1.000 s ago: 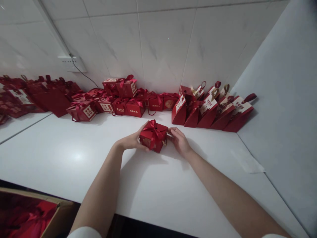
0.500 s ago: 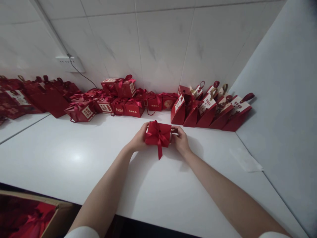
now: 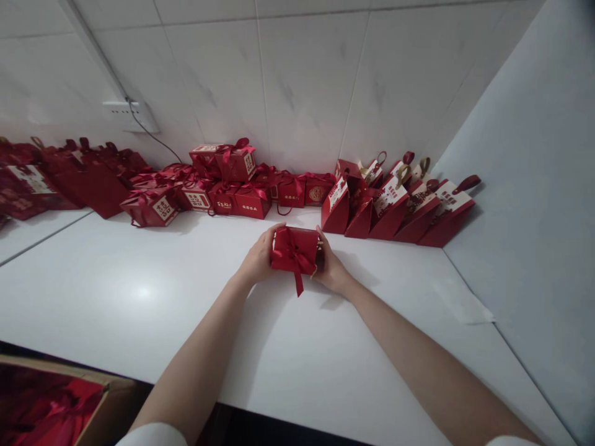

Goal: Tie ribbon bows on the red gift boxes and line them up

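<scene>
A small red gift box [image 3: 304, 243] tied with a red ribbon bow sits between my hands over the white table [image 3: 181, 297]. One ribbon tail hangs down its front. My left hand [image 3: 260, 257] is closed on the box's left side, thumb near the top corner. Against the right side presses my right hand [image 3: 330, 266], its fingers partly hidden by the box. Behind it stand more red gift boxes [image 3: 253, 201] with ribbons, some stacked. To the right of those lean several red triangular boxes [image 3: 390, 201] with white printed tops and loop handles.
Red bags [image 3: 100, 186] stand at the far left. A cardboard carton [image 3: 105, 402] of red ribboned items is at lower left, below the table edge. A socket strip [image 3: 130, 116] with a cable is on the tiled wall. A pale panel [image 3: 525, 186] bounds the right side.
My right hand has changed its hold, from bent fingers at the box's upper right corner to lying along its right side. The box has shifted very slightly left.
</scene>
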Demonstrator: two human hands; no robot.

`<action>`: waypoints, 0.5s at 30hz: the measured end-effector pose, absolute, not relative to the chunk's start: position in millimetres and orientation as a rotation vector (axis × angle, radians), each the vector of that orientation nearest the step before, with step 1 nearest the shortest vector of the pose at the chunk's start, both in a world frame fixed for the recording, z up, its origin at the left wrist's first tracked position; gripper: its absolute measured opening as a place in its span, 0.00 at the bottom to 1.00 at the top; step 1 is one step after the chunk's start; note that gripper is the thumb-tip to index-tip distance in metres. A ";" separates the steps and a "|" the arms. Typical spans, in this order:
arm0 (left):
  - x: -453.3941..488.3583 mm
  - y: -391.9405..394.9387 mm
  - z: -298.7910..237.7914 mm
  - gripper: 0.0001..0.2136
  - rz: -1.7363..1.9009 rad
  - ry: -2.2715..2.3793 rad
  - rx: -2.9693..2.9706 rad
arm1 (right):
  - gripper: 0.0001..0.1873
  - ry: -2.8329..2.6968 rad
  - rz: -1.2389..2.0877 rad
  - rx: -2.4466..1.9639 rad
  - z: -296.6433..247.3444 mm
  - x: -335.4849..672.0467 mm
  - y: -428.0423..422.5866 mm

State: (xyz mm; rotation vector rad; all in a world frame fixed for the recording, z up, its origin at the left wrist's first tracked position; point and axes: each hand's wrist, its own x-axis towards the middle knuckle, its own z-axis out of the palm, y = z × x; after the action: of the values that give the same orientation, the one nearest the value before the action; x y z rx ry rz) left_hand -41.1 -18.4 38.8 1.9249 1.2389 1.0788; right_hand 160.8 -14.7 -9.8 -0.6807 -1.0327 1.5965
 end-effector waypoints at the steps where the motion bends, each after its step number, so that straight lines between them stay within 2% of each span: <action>1: -40.6 -18.2 38.8 0.37 1.081 1.243 1.914 | 0.58 -1.078 1.560 -0.678 -8.7 162.6 -17.2; 4: -39.6 -18.2 38.6 0.36 1.075 1.254 1.927 | 0.64 -1.225 1.454 -0.688 -7.5 166.5 -21.3; 10: -40.4 -18.3 37.0 0.36 1.072 1.261 2.095 | 0.61 -1.307 1.367 -0.715 -7.0 167.7 -22.1; 15: -40.7 -17.7 34.4 0.37 1.040 1.258 2.122 | 0.57 -1.215 1.421 -0.752 4.6 165.7 -25.4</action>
State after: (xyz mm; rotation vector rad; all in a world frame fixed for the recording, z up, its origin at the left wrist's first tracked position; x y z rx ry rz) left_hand -40.7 -17.7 34.4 2.1224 1.2583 1.0399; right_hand 165.7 -25.4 4.6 -0.7516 -1.2149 1.4205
